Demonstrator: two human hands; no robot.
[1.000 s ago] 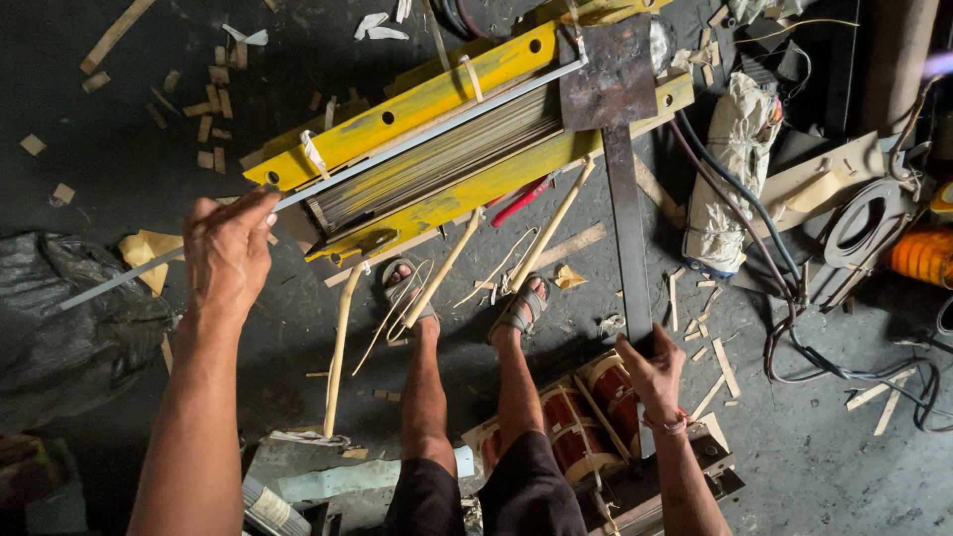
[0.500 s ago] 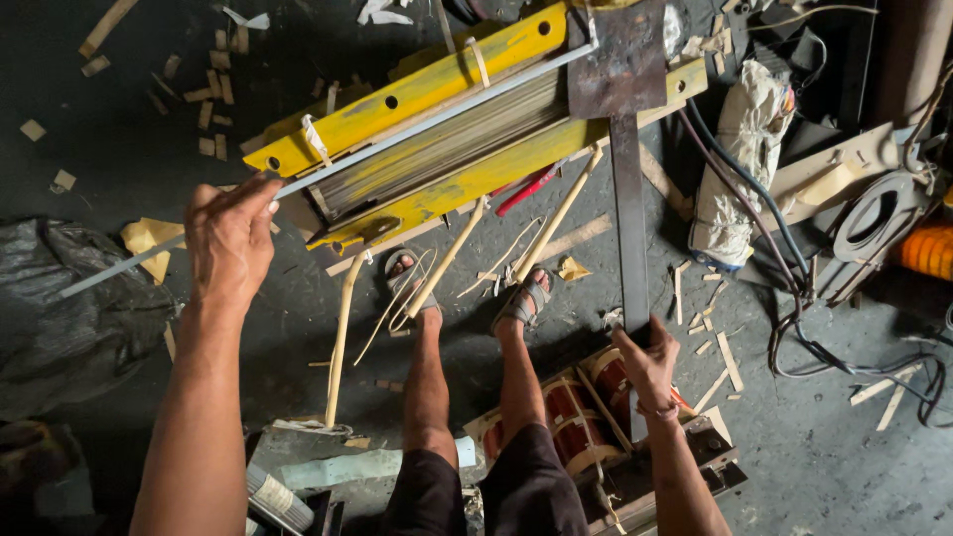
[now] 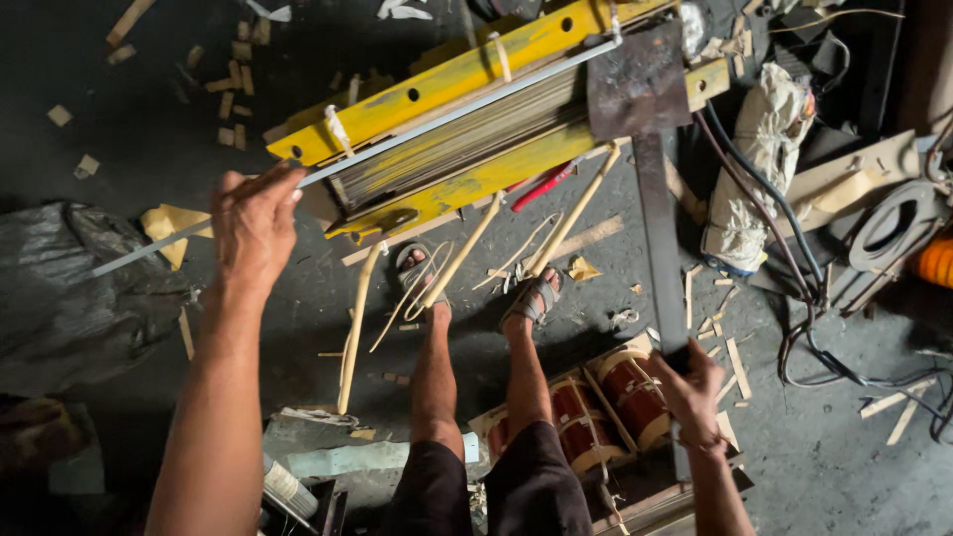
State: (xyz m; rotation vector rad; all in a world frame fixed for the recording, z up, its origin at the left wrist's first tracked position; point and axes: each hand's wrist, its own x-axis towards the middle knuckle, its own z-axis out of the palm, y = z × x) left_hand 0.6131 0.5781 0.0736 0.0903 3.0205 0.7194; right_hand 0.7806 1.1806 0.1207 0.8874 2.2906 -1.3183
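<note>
My left hand (image 3: 253, 226) grips a long thin grey metal strip (image 3: 447, 117) that lies along the top of a yellow frame holding a stack of grey metal plates (image 3: 467, 139). My right hand (image 3: 690, 382) holds the lower end of a long dark metal bar (image 3: 657, 228), whose wide rusty plate end (image 3: 635, 84) rests against the right end of the yellow frame. My sandalled feet (image 3: 476, 283) stand on the dark floor just below the frame, among several thin wooden sticks (image 3: 467, 253).
Copper coils (image 3: 615, 397) sit in a wooden box by my right leg. A cloth bundle (image 3: 759, 169), black cables (image 3: 794, 298) and an orange hose (image 3: 935, 263) lie to the right. Dark plastic sheeting (image 3: 60, 288) is on the left. Wood chips litter the floor.
The view has shifted slightly. My left hand with the grey strip has moved a little to the right along the frame. My right hand stays on the dark bar.
</note>
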